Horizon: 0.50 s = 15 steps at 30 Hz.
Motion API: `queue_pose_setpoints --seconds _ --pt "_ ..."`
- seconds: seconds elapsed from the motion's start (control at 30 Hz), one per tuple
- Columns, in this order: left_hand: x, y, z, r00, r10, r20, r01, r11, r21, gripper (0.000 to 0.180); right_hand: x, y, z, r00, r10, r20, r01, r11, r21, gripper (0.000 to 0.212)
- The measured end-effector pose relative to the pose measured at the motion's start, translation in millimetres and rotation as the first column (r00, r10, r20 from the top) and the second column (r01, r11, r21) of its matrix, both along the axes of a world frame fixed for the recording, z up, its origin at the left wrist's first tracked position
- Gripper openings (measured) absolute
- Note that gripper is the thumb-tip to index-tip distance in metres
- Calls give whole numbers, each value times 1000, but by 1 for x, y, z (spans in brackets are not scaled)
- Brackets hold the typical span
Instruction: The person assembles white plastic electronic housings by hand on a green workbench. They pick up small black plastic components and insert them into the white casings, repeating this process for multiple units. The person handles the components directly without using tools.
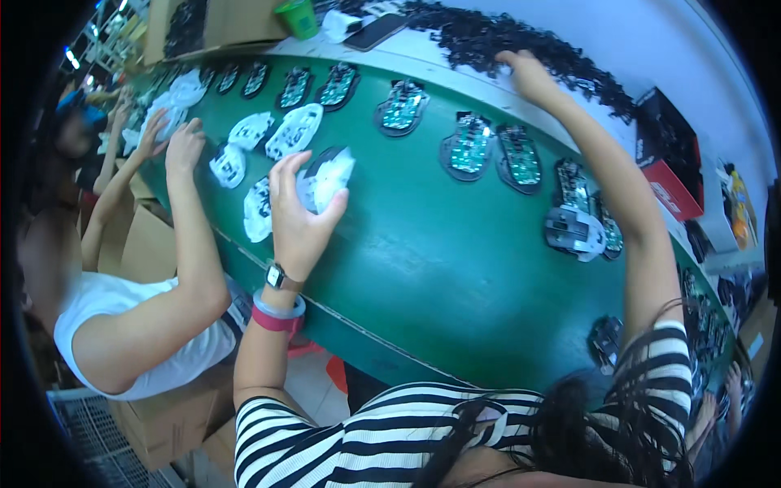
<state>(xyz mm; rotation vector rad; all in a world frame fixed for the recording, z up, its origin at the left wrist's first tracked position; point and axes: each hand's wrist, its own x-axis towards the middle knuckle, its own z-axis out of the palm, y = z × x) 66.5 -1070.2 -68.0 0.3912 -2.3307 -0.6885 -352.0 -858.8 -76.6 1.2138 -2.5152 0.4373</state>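
Observation:
Over the green bench, my left hand (pixel 299 203) has its thumb and fingers around a white and dark computer mouse shell (pixel 329 180). More white mouse shells (pixel 294 132) lie just beyond and left of it. My right arm stretches far across the bench. At the end of it, my right hand (pixel 527 75) has its bent fingers at the near edge of a heap of small black parts (pixel 480 37). Whatever lies between those fingertips is too small to make out. Open mouse bases with green circuit boards (pixel 470 146) stand in a row below that arm.
A grey mouse part (pixel 574 231) rests on bases at the right. A phone (pixel 376 32), a green cup (pixel 299 18) and a cardboard box (pixel 236 24) sit along the far ledge. A red and black box (pixel 671 154) is at the right. A co-worker's arms (pixel 191 211) reach in from the left.

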Motion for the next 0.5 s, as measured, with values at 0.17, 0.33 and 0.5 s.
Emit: queue_pose_setpoints --seconds 0.17,0.33,0.5 --pt "1 9 21 841 -132 -525 407 -484 774 55 57 69 63 901 -142 409 231 957 -175 18" --pt "-24 68 49 764 -253 -594 338 -627 702 69 209 79 110 892 272 362 -117 911 -396 10" --pt "-26 83 44 668 -415 -617 420 -475 774 59 271 73 126 794 594 130 -534 784 -317 34"
